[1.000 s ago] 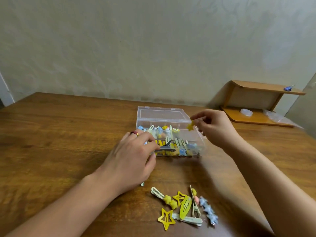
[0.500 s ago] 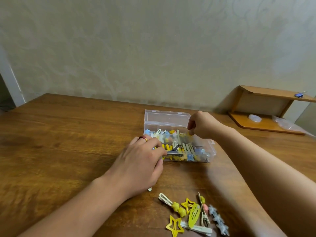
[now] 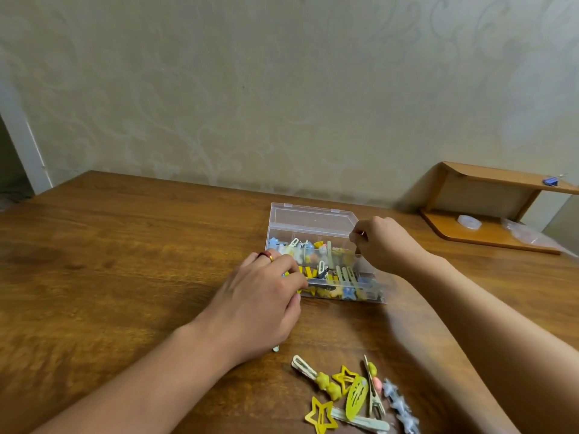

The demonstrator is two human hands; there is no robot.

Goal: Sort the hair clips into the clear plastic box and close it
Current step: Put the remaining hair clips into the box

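Box: clear plastic box (image 3: 313, 219) on wooden table (image 3: 125, 261), lid raised at the back, walls see-through.
Box contents: divided into compartments, crowded with hair clips (image 3: 332, 270) in yellow, blue, pale green and white; exact compartment for each clip too jumbled to tell.
Left hand: left hand (image 3: 260, 299) lay at the box's near left corner, fingers curled against the front wall, thumb tip touching the front edge; red and gold ring (image 3: 266, 255) on one finger. Seemed to steady the box; whether fingers pinched a clip could not be told.
Right hand: right hand (image 3: 382, 245) sat at the box's right end beside the lid's corner, fingers curled tight with tips pressed together; whether anything was pinched between them could not be told.
Loose clips: loose pile (image 3: 354, 396) on the table, nearer the person than both hands, apart from the box; yellow star outlines, an oval yellow snap clip, pale green clips, blue star clip.
Near left palm: small pale clip tip (image 3: 275, 348) peeked from under the heel of the left hand.
Far right of right hand: wooden shelf (image 3: 501, 214) against the wall, small clear items on it.
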